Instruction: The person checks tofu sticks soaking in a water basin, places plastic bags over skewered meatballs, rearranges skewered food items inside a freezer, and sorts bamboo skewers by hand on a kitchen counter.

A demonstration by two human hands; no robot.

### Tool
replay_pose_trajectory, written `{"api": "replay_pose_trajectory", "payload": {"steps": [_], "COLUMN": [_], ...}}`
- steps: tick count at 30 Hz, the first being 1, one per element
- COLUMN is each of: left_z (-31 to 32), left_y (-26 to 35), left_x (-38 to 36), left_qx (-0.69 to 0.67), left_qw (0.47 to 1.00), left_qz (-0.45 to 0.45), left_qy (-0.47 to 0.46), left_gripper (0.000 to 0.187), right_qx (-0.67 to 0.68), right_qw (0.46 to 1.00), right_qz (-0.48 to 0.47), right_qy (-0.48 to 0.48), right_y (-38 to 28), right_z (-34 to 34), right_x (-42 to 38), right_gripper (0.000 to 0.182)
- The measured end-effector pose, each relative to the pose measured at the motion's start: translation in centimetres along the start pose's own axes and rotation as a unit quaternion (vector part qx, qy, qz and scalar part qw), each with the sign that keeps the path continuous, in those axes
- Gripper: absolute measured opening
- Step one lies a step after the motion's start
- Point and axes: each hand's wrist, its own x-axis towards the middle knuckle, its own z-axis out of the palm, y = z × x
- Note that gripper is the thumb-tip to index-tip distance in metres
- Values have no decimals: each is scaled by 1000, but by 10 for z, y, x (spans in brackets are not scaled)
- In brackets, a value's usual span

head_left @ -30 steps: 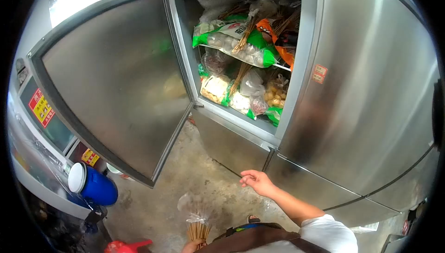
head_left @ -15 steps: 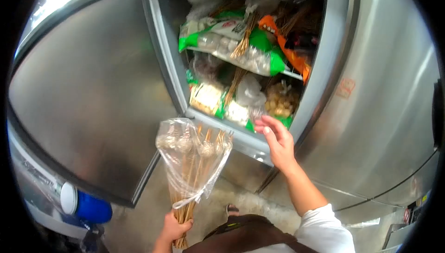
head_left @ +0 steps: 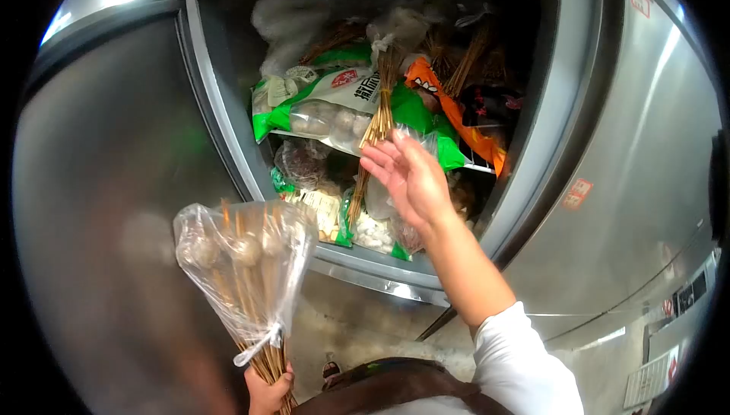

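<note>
My left hand (head_left: 266,392) is wrapped round the stick ends of a bundle of skewers (head_left: 243,278). A clear plastic bag tied with a white strip covers their upper part, with round pale balls inside. My right hand (head_left: 411,179) reaches into the open freezer, fingers stretched out and apart. Its fingertips are right at the lower stick ends of another skewer bundle (head_left: 385,95), which hangs over the upper shelf's edge. Beneath that bundle lies a green and white bag of balls (head_left: 327,117).
An orange packet (head_left: 456,114) lies on the upper shelf's right side. The lower shelf holds more bags (head_left: 323,213) and a skewer bundle (head_left: 357,196). The steel door (head_left: 114,187) stands swung out at left; a closed steel door (head_left: 646,149) is at right.
My right hand has moved up and inward, from the lower shelf's front to the hanging skewers. The bagged skewers in my left hand have shifted left and the view is closer to the freezer.
</note>
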Motion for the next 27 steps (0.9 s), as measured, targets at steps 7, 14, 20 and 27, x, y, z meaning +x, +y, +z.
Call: {"api": "replay_pose_trajectory", "payload": {"steps": [7,14,20,27], "left_z": [-95,-127,-156,-170], "left_y": [15,-6,-66,-36], "left_x": [26,61,87,96], "left_qx": [276,245,178,180], "left_qw": [953,964,977,971], "left_qz": [-35,-25,-10,-13], "left_qy": [-121,-105,-118,-157], "left_gripper": [39,40,32,25], "right_qx": [-100,-125,-147,-180], "right_qw": [993,984,975,958], "right_qz": [44,18,-119,-192], "right_qy": [33,127,117,112], "right_y": [4,19,13,31], "right_z": [42,85,80,67], "right_x": [54,90,84,72], "right_gripper": [27,18,9,9]}}
